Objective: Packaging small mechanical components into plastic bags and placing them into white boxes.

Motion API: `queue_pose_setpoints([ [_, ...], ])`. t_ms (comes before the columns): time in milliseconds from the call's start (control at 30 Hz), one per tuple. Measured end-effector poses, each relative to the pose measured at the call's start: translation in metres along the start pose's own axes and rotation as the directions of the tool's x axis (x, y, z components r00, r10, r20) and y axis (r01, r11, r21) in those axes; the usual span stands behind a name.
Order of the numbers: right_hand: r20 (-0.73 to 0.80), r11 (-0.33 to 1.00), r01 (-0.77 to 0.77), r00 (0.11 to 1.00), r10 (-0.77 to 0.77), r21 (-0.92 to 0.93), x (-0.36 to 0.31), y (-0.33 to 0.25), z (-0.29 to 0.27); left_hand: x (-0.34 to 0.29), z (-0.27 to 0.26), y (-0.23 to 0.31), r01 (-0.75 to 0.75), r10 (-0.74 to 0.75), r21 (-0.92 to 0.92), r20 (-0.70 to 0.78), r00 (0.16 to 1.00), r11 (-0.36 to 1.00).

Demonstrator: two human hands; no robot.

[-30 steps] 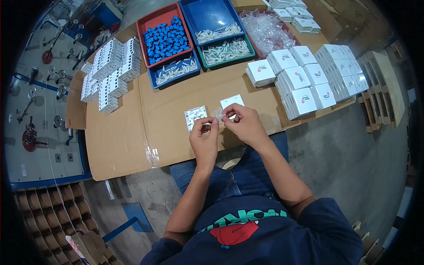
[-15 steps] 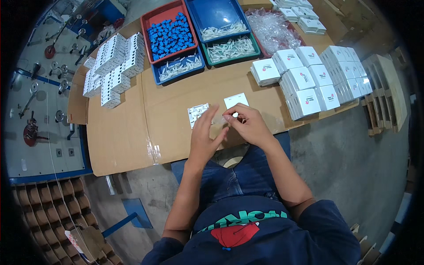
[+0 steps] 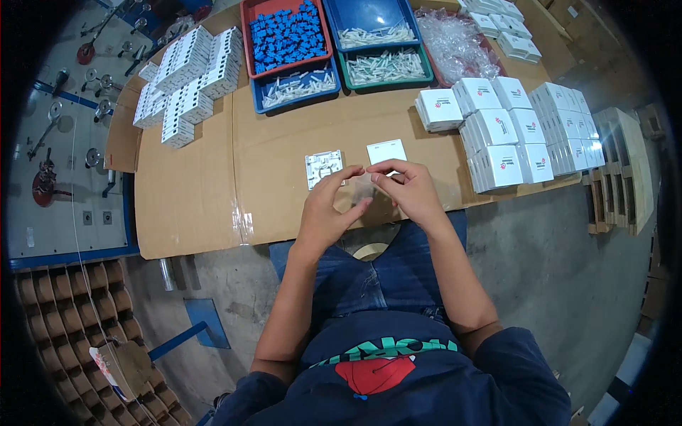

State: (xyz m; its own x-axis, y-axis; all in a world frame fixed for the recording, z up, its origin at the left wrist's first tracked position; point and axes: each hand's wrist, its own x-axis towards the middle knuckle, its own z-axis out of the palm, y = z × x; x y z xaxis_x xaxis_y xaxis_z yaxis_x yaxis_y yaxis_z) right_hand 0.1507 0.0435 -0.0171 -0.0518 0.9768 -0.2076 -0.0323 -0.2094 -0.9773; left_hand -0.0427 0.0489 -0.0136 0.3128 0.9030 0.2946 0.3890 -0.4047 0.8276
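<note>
At the centre of the frame, a clear plastic bag [image 3: 364, 189] hangs between the hands. The right hand [image 3: 413, 190] pinches its upper edge between thumb and forefinger, a light grip that likely suits such thin, limp film. The left hand [image 3: 321, 211] has thumb and forefinger spread around the bag's left side, the forefinger's tip close to the pinch; whether it touches the film I cannot tell.

Just beyond lie a white moulded plate [image 3: 323, 169] with raised fittings and a smooth white square cover [image 3: 387, 150], set apart and flat, probably to stay within reach. The table [image 3: 185, 206] is covered in creased brown cardboard.

Across the top of the frame, shallow trays seem to keep kinds separate: knobbly blue parts [image 3: 288, 35], slim whitish plugs [image 3: 387, 67], crinkled clear bags [image 3: 458, 42]. Square white stacks [image 3: 497, 129] stand in rows at the upper right.
</note>
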Motion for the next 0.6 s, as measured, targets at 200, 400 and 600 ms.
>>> queue_pose_setpoints([
  [200, -0.020, 0.996, 0.073, 0.997, -0.072, 0.046, 0.001, 0.000, 0.001, -0.004, 0.008, -0.007, 0.260, -0.261, -0.187, 0.016, 0.965, 0.947],
  [400, 0.051, 0.967, 0.177, 0.984, -0.171, -0.185, -0.004, -0.004, 0.003, -0.005, 0.012, -0.010, 0.276, -0.284, -0.275, 0.009, 0.959, 0.921],
  [600, 0.096, 0.948, 0.269, 0.962, -0.255, -0.171, 0.003, 0.007, -0.005, -0.001, 0.004, -0.010, 0.350, -0.333, -0.342, 0.110, 0.936, 0.872],
])
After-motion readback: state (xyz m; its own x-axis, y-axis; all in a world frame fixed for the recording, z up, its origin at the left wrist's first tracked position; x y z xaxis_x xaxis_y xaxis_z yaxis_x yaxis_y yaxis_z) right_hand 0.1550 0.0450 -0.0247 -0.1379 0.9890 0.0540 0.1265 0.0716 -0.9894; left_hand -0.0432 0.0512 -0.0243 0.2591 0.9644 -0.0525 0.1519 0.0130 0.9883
